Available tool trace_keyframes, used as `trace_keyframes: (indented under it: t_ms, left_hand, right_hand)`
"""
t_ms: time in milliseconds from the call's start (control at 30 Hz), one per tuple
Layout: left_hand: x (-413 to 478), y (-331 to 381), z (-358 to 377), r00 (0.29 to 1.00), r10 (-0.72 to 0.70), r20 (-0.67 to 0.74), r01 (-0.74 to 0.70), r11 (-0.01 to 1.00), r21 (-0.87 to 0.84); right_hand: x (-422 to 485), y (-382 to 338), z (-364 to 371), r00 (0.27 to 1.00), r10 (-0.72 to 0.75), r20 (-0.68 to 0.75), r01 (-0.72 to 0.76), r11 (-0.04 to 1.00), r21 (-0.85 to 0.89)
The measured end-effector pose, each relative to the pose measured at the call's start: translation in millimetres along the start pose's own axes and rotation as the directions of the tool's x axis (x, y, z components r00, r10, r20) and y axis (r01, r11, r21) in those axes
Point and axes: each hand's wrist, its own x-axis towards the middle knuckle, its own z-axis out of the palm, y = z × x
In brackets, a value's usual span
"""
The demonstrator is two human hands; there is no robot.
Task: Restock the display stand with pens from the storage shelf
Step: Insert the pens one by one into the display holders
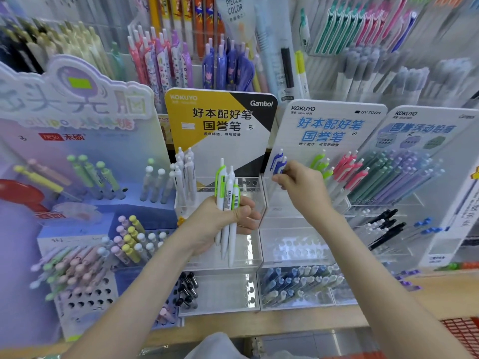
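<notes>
Light, stiff and likely slick, the green-clipped pens (227, 186) are fisted mid-barrel in the left hand (220, 221) just left of the display stand (334, 111), where the right hand (303, 189) pinches a blue-clipped pen (278, 161).

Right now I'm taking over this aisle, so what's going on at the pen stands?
A person is restocking. The left hand grips a bundle of white pens with green clips in front of the yellow Kokuyo stand. The right hand reaches to the blue-clipped pens in the top row of the white Kokuyo stand; whether it pinches one is unclear.
</notes>
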Motion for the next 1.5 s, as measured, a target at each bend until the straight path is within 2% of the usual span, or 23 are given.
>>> trace_keyframes:
  t_ms: [67,167,300,333,433,467,533,700,900,1000,1133,1367,1500]
  left_hand:
    - [-1,-2,-1,0.999,0.010,-0.031,-0.009,1.000,0.027]
    - [-2,-6,-1,0.997,0.025,-0.070,-0.021,0.998,0.055]
    - [0,-10,2,0.995,0.025,-0.094,-0.020,0.998,0.062]
    - [0,-11,4,0.997,0.022,-0.079,-0.015,0.997,0.080]
    - [4,-13,16,1.000,0.003,0.016,-0.006,0.982,0.187]
    - [6,-13,20,0.999,-0.014,0.043,0.004,0.977,0.211]
    - [8,-12,28,0.995,-0.044,0.089,0.022,0.972,0.232]
    - [13,-5,45,0.979,-0.055,0.196,0.017,0.981,0.192]
    - [23,-1,45,0.995,-0.013,0.094,0.004,0.996,0.087]
    - [25,3,46,0.999,0.023,0.044,-0.026,0.998,0.063]
    - [27,5,53,0.999,0.043,0.019,-0.044,0.998,0.049]
    - [31,5,64,0.997,0.066,0.036,-0.067,0.997,0.028]
    - [33,6,68,0.997,0.070,0.023,-0.070,0.998,0.010]
  right_hand:
    - [-3,1,0,0.999,0.042,0.019,-0.042,0.999,0.028]
    - [-3,3,3,0.998,0.042,0.043,-0.041,0.999,-0.032]
    - [-21,-10,-1,0.992,0.059,-0.113,-0.046,0.992,0.121]
    - [-29,-16,-2,0.995,0.054,-0.085,-0.039,0.986,0.162]
    - [-47,-28,0,0.978,-0.010,0.210,-0.037,0.976,0.216]
    - [-49,-29,-1,0.963,-0.012,0.268,-0.060,0.963,0.262]
    - [-51,-26,-8,0.956,0.002,0.293,-0.125,0.908,0.400]
    - [-53,-13,-40,0.969,0.012,0.245,-0.147,0.829,0.539]
    - [-44,8,-96,0.996,0.087,-0.023,-0.051,0.752,0.657]
    - [-41,20,-120,0.987,0.086,-0.134,0.009,0.810,0.586]
    - [-38,31,-131,0.970,0.057,-0.234,0.027,0.940,0.340]
    - [-22,37,-119,0.966,-0.099,-0.240,0.117,0.991,0.060]
    - [-9,33,-115,0.981,-0.158,-0.116,0.149,0.985,-0.087]
